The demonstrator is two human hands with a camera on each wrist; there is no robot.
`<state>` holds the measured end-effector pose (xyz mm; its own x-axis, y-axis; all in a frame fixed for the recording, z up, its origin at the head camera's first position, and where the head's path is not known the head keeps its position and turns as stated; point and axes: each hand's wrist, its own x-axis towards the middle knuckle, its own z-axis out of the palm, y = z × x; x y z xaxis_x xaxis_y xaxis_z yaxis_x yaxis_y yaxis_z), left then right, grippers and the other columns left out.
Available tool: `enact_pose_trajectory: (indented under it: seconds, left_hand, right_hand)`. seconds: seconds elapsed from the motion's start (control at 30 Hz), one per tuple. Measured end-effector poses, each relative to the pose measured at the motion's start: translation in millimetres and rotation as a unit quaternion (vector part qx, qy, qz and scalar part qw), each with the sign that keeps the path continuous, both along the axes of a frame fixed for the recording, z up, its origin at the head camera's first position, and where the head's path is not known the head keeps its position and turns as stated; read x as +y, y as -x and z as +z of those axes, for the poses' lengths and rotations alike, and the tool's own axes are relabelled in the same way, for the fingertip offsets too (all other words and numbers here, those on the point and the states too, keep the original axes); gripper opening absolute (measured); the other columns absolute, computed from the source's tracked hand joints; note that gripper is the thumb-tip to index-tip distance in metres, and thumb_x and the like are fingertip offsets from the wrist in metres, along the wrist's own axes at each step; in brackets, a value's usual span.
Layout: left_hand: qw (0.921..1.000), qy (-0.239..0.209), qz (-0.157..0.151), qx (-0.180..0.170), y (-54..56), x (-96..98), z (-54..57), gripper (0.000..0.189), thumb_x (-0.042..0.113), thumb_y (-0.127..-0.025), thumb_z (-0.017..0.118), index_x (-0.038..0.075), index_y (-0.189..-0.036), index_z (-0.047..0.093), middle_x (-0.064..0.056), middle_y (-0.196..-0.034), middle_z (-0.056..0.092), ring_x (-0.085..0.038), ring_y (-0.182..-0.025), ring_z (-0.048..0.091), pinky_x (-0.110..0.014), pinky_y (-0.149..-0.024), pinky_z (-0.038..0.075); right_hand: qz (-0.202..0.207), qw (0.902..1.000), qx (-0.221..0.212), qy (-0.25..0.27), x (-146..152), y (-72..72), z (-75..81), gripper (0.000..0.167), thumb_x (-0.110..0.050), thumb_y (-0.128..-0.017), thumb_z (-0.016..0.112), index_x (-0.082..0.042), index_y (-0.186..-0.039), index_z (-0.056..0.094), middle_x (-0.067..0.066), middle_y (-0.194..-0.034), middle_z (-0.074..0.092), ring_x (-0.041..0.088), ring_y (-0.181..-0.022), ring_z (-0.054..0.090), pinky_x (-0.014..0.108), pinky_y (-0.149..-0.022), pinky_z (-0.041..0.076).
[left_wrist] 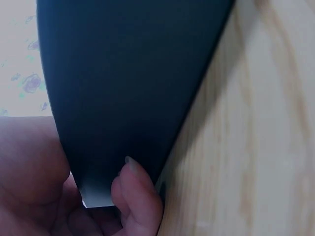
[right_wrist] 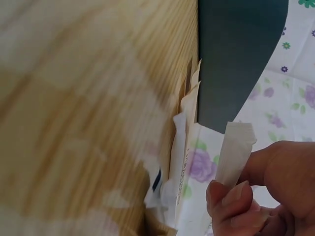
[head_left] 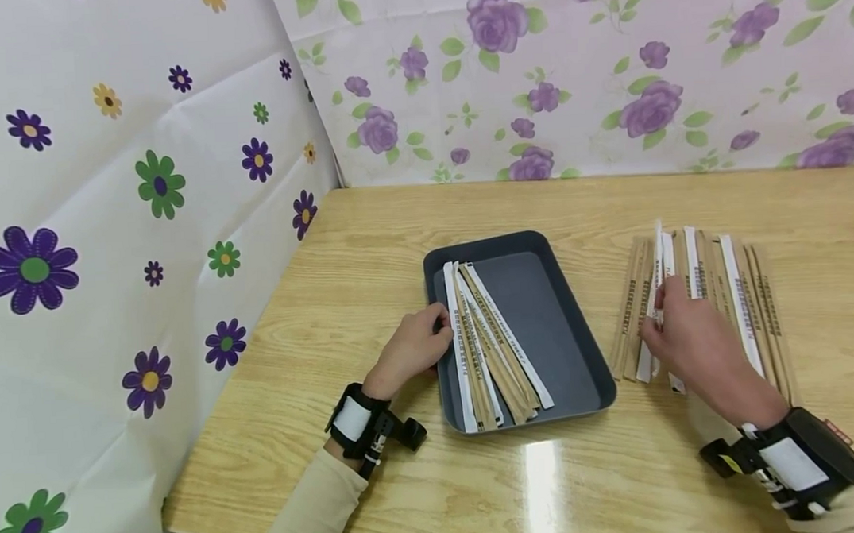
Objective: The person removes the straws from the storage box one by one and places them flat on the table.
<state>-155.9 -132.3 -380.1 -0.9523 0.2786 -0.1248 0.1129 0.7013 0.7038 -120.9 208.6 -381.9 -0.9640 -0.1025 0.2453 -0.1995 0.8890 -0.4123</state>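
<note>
My left hand (head_left: 411, 348) grips the left side of a dark grey tray (head_left: 582, 371); in the left wrist view, curled fingers (left_wrist: 137, 196) lie against its outer wall. Inside the tray, several slim paper-wrapped sticks (head_left: 497, 327), white and brown with printed lettering, lie along the left half. My right hand (head_left: 698, 346) pinches a white paper-wrapped stick (right_wrist: 235, 152) between thumb and fingers, over a spread row of similar sticks (head_left: 739, 300) on the table to the tray's right. The sticks' contents are hidden by the paper.
The wooden table (head_left: 369, 245) meets a rose-patterned covering (head_left: 569, 77) at the back. A daisy-patterned sheet (head_left: 95, 193) hangs along the left edge. Light reflects off the tabletop in front of the tray.
</note>
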Motion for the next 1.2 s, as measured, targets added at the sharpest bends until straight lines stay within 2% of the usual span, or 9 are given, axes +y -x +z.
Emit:
enact_pose_trajectory:
  seconds: [0.2, 0.63, 0.7, 0.77, 0.83, 0.9, 0.97, 1.03, 1.2]
  left_hand:
    - [1.0000, -0.003, 0.004, -0.004, -0.4, 0.9, -0.2, 0.008, 0.011, -0.097, 0.046, 0.008, -0.092, 0.052, -0.006, -0.069, 0.047, -0.018, -0.054, 0.051, -0.031, -0.045, 0.052]
    - [1.0000, -0.002, 0.006, -0.003, 0.0, 1.2, 0.4, 0.007, 0.010, -0.097, 0.046, 0.008, -0.092, 0.052, -0.006, -0.069, 0.048, -0.019, -0.054, 0.053, -0.030, -0.044, 0.051]
    - [1.0000, -0.002, 0.005, -0.005, 0.0, 1.5, 0.2, 0.007, 0.010, -0.097, 0.047, 0.008, -0.092, 0.052, -0.006, -0.069, 0.048, -0.018, -0.054, 0.053, -0.030, -0.043, 0.052]
    - [1.0000, 0.000, 0.004, -0.007, 0.0, 0.2, 0.6, 0.007, 0.010, -0.097, 0.047, 0.007, -0.092, 0.052, -0.006, -0.070, 0.048, -0.018, -0.053, 0.053, -0.030, -0.043, 0.051]
    - [1.0000, 0.003, 0.004, -0.005, 0.5, -0.8, 0.9, 0.007, 0.010, -0.097, 0.047, 0.008, -0.092, 0.051, -0.006, -0.069, 0.049, -0.018, -0.051, 0.054, -0.030, -0.044, 0.051]
    - [1.0000, 0.007, 0.006, -0.002, 1.0, -1.7, 1.2, 0.007, 0.010, -0.097, 0.047, 0.008, -0.092, 0.051, -0.006, -0.069, 0.050, -0.018, -0.050, 0.053, -0.030, -0.044, 0.050]
    - [0.9999, 0.009, 0.009, 0.001, 1.2, -2.3, 1.4, 0.007, 0.010, -0.097, 0.047, 0.008, -0.092, 0.051, -0.006, -0.069, 0.050, -0.018, -0.050, 0.053, -0.030, -0.044, 0.050]
    - [0.9999, 0.009, 0.011, 0.000, 1.4, -2.6, 1.0, 0.007, 0.010, -0.097, 0.047, 0.008, -0.092, 0.051, -0.006, -0.070, 0.050, -0.017, -0.051, 0.053, -0.030, -0.044, 0.050]
    - [1.0000, 0.005, 0.002, -0.004, 1.8, -1.2, 0.8, 0.007, 0.011, -0.098, 0.047, 0.008, -0.094, 0.051, -0.006, -0.072, 0.050, -0.018, -0.052, 0.054, -0.030, -0.045, 0.051]
  right_hand:
    - [0.002, 0.9996, -0.016, -0.024, 5, 2.3, -1.4, 0.021, -0.003, -0.087, 0.054, 0.006, -0.100, 0.041, 0.003, -0.050, 0.039, 0.015, -0.039, 0.039, 0.029, -0.033, 0.028]
    - [0.015, 0.9937, -0.060, -0.093, 9, 7.7, -0.4, 0.011, -0.007, -0.083, 0.055, -0.003, -0.078, 0.047, 0.004, -0.055, 0.044, 0.018, -0.046, 0.043, 0.030, -0.034, 0.032]
    - [0.018, 0.9930, -0.041, -0.109, 10, 7.0, 1.3, 0.013, -0.007, -0.083, 0.055, -0.005, -0.073, 0.047, 0.002, -0.053, 0.041, 0.016, -0.044, 0.040, 0.028, -0.033, 0.029]
    - [0.020, 0.9923, 0.000, -0.123, 6, 8.3, 6.6, 0.018, -0.005, -0.082, 0.054, -0.007, -0.068, 0.043, 0.000, -0.050, 0.035, 0.014, -0.042, 0.034, 0.026, -0.034, 0.023]
    - [0.026, 0.9899, 0.046, -0.132, -1, 10.4, 16.5, 0.021, -0.003, -0.082, 0.051, -0.008, -0.066, 0.040, -0.001, -0.049, 0.030, 0.013, -0.042, 0.028, 0.025, -0.036, 0.017]
    - [0.042, 0.9892, 0.057, -0.128, -16, 13.4, 29.7, 0.020, -0.004, -0.084, 0.051, -0.008, -0.067, 0.041, -0.001, -0.049, 0.031, 0.013, -0.041, 0.028, 0.025, -0.035, 0.017]
    - [0.072, 0.9890, 0.042, -0.123, -38, 17.4, 39.5, 0.019, -0.007, -0.086, 0.052, -0.007, -0.068, 0.045, -0.001, -0.050, 0.035, 0.014, -0.042, 0.031, 0.026, -0.035, 0.020]
    - [0.104, 0.9876, -0.001, -0.117, -61, 20.4, 43.1, 0.023, -0.012, -0.089, 0.054, -0.008, -0.067, 0.048, -0.001, -0.051, 0.039, 0.014, -0.043, 0.036, 0.026, -0.035, 0.026]
    - [0.153, 0.9762, -0.073, -0.136, -105, 24.2, 30.3, 0.040, -0.019, -0.092, 0.057, -0.014, -0.057, 0.037, -0.004, -0.051, 0.029, 0.013, -0.042, 0.037, 0.027, -0.038, 0.029]
